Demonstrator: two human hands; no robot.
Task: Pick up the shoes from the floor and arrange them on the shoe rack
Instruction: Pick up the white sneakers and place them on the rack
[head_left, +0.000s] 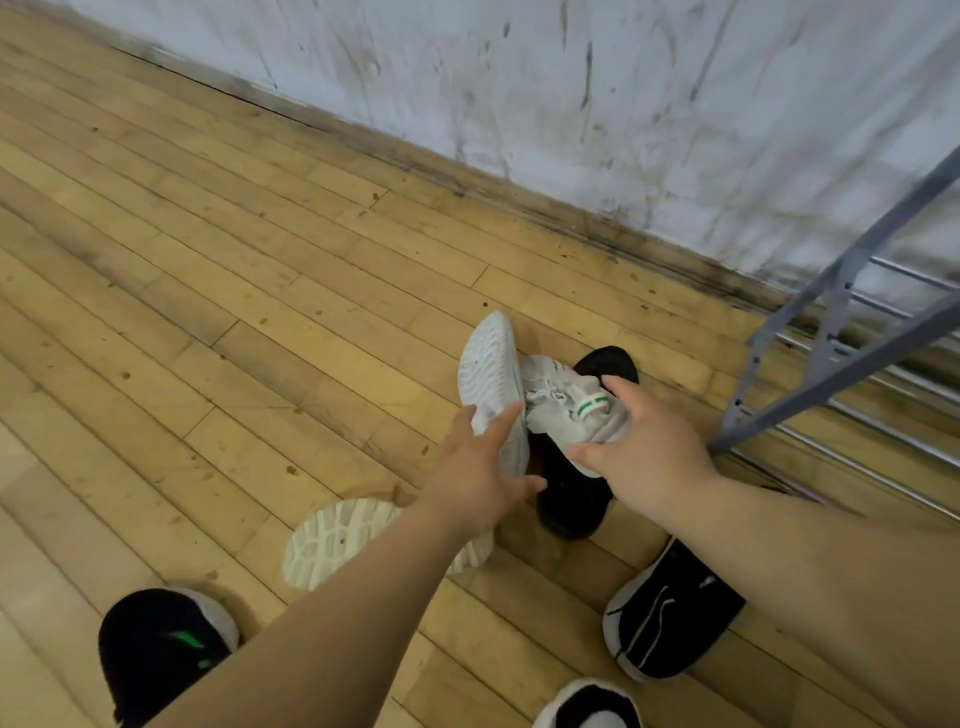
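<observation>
Gripping white sneaker (566, 410) by collar in right hand (649, 447), held at 4 o'clock, overlapping black shoe (571, 493). Touched sole-out sneaker (488, 374) with straight-fingered, released left hand (478, 473). Noted shoe rack (841, 364) at 3 o'clock.

The left hand (483, 467) and the right hand (649, 447) were bare. Both forearms were bare along their full visible length, up to the near edge of the view.

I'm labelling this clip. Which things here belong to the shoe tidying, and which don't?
Job: white laced shoe in right hand; white sole touched by left hand; black shoe; sole-up shoe; striped black shoe; shoe rack.
Surroundings: wooden floor; wall; green-logo shoe (perhaps worn).
</observation>
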